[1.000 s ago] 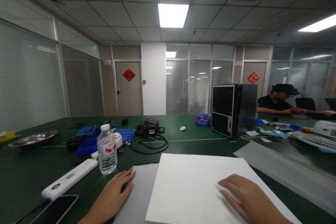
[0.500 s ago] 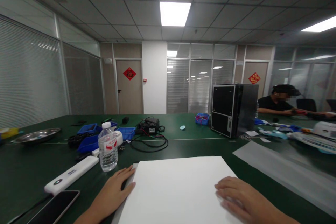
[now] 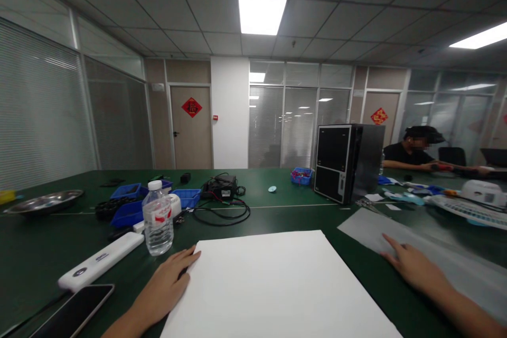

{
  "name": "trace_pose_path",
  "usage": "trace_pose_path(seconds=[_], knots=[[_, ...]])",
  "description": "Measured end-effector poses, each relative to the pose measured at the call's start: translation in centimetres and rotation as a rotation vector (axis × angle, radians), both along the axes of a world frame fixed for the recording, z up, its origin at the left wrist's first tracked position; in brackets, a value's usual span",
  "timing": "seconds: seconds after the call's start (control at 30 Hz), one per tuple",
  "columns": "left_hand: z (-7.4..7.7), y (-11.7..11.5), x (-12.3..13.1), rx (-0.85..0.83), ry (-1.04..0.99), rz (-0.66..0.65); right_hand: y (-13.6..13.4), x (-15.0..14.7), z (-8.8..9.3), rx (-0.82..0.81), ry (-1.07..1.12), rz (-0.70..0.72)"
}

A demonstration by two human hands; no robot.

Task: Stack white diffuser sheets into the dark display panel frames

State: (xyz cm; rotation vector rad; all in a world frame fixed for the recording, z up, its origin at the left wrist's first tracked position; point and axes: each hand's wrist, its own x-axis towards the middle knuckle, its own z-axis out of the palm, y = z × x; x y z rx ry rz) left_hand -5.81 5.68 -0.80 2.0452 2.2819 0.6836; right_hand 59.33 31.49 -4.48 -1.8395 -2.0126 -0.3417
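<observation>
A large white sheet [image 3: 269, 285], paper or thin board, lies flat in front of me on the green table. My left hand [image 3: 164, 280] rests along its left edge, fingers stretched out and touching the border. To the right lies a long translucent sheet [image 3: 447, 264], set slantwise. Over its near-left edge is my right hand [image 3: 415, 269], index finger stretched out and thumb apart; the other fingers are partly hidden. Whether its fingertips touch the translucent sheet I cannot tell.
A water bottle [image 3: 158, 219], a white power strip [image 3: 102, 260] and a phone [image 3: 75, 310] are left of my left hand. Farther back stand blue trays [image 3: 129, 214], a black adapter with cables [image 3: 219, 187] and a computer tower [image 3: 348, 163]. A person [image 3: 412, 153] sits at far right.
My right hand has left the white sheet's right side and moved right to the translucent sheet. The white sheet now covers the grey strip seen along its left edge. My left hand stays at that edge.
</observation>
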Motion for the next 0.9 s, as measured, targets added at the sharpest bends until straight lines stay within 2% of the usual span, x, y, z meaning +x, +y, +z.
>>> trace_pose_path(seconds=[0.1, 0.17, 0.3, 0.43, 0.5, 0.57, 0.63, 0.7, 0.8, 0.9], knots=[[0.0, -0.1, 0.1, 0.041, -0.003, -0.004, -1.1, -1.7, 0.5, -0.108, -0.038, 0.110], [0.0, -0.2, 0.1, 0.061, 0.008, -0.006, -1.9, -2.8, 1.2, -0.119, -0.063, 0.143], [-0.1, -0.4, 0.0, 0.043, 0.029, 0.011, -4.2, -5.1, 3.1, -0.062, -0.073, 0.107], [-0.3, -0.4, -0.2, 0.054, 0.014, 0.016, -7.9, -9.3, 5.4, 0.041, -0.053, 0.155], [-0.4, -0.4, -0.3, 0.071, 0.000, 0.015, -10.2, -11.9, 6.0, 0.024, -0.031, 0.272], [-0.5, -0.3, -0.4, 0.089, -0.020, 0.014, -12.6, -14.2, 6.4, -0.082, -0.015, 0.482], [-0.6, -0.2, -0.5, 0.098, -0.039, 0.007, -14.3, -15.6, 6.6, -0.208, -0.011, 0.708], [-0.7, -0.1, -0.6, 0.088, -0.048, 0.002, -15.1, -16.0, 6.9, -0.258, -0.005, 0.813], [-0.9, 0.2, -0.8, 0.050, -0.045, 0.001, -14.4, -15.4, 7.3, -0.225, 0.035, 0.733], [-1.2, 0.3, -1.0, 0.053, -0.054, -0.007, -13.3, -14.7, 7.5, -0.263, 0.048, 0.677]])
